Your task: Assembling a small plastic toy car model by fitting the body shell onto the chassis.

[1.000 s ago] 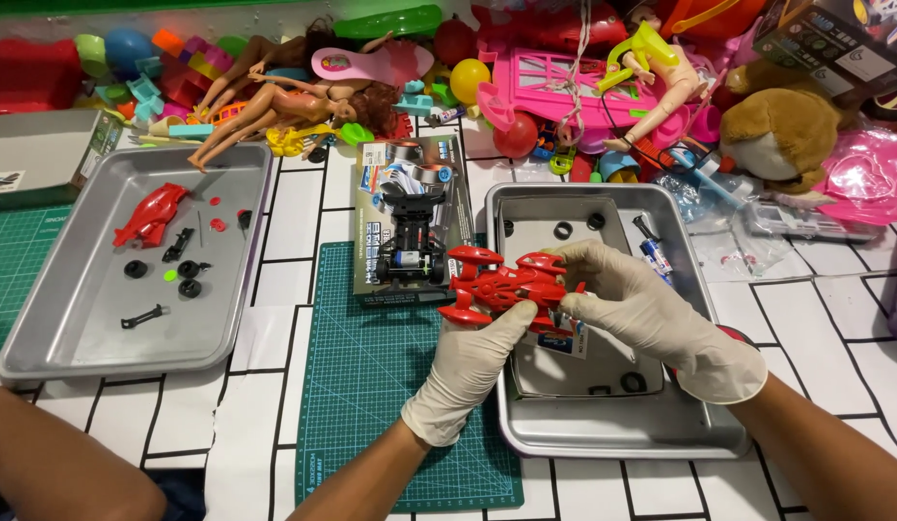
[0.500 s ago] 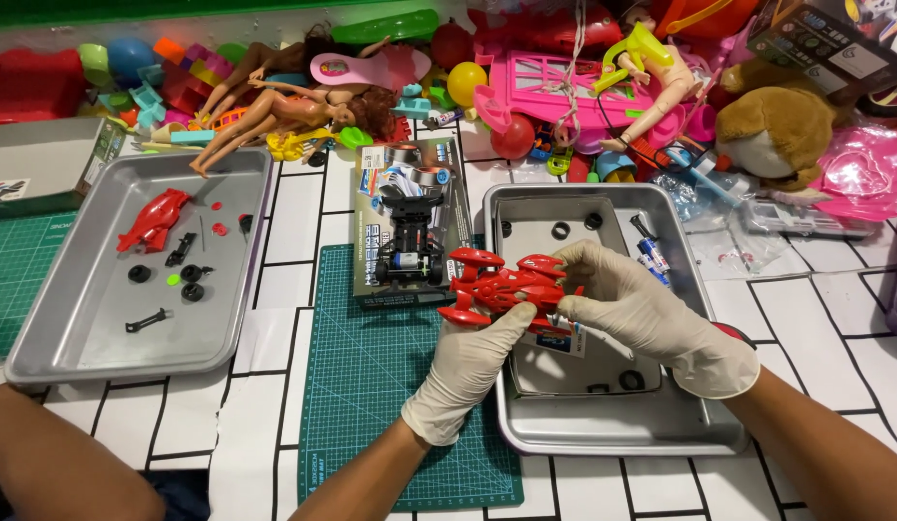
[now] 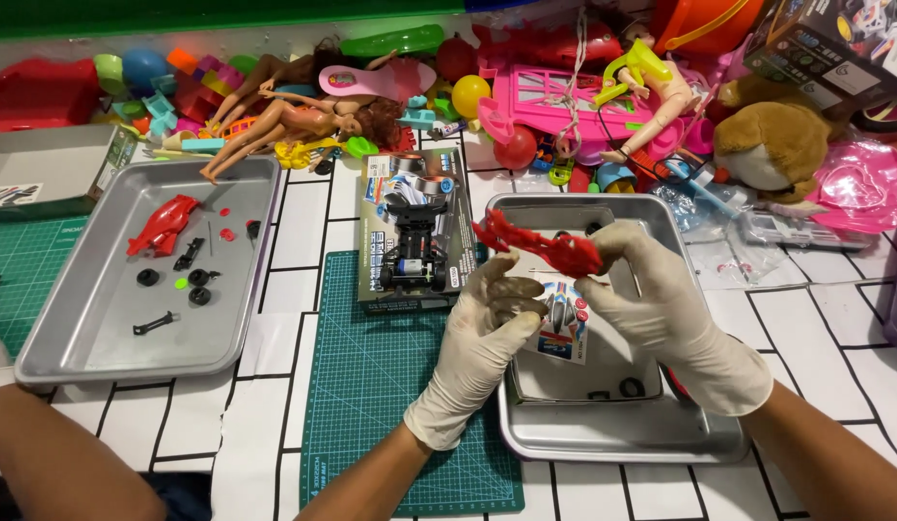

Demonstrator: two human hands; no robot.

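- Head view: looking down on a white tiled table (image 3: 834, 338), with a red toy car body shell (image 3: 540, 246) raised above the right-hand metal tray (image 3: 603, 439).
- Right hand (image 3: 675, 323), gloved, pinching the shell's rear end between thumb and fingers; closed on it, holding it level and clear of the tray.
- Left hand (image 3: 487, 333), gloved, fingers half curled just under the shell's front; touching it or merely close beneath, impossible to tell, so grasp unclear.
- Lying beneath the shell in the same tray: a printed sticker sheet (image 3: 561, 328) and small black rings (image 3: 622, 389).
- Sitting just left of that tray: an opened kit box showing a black toy car chassis (image 3: 410, 246), on the edge of a green cutting mat (image 3: 390, 386).
- Resting in the left tray (image 3: 101, 338): a second red shell (image 3: 164, 224) with loose black parts (image 3: 193, 280) beside it; well apart from both hands.
- Doing this well, likely: gripping the thin plastic by its sturdier edges, not squeezing the slim front fins; supporting from below with the left fingers while turning it.
- Keeping the work over the tray, so any falling piece stays contained rather than rolling into the toy pile (image 3: 564, 87) behind.
- Avoiding glove snags on the pointed tips.
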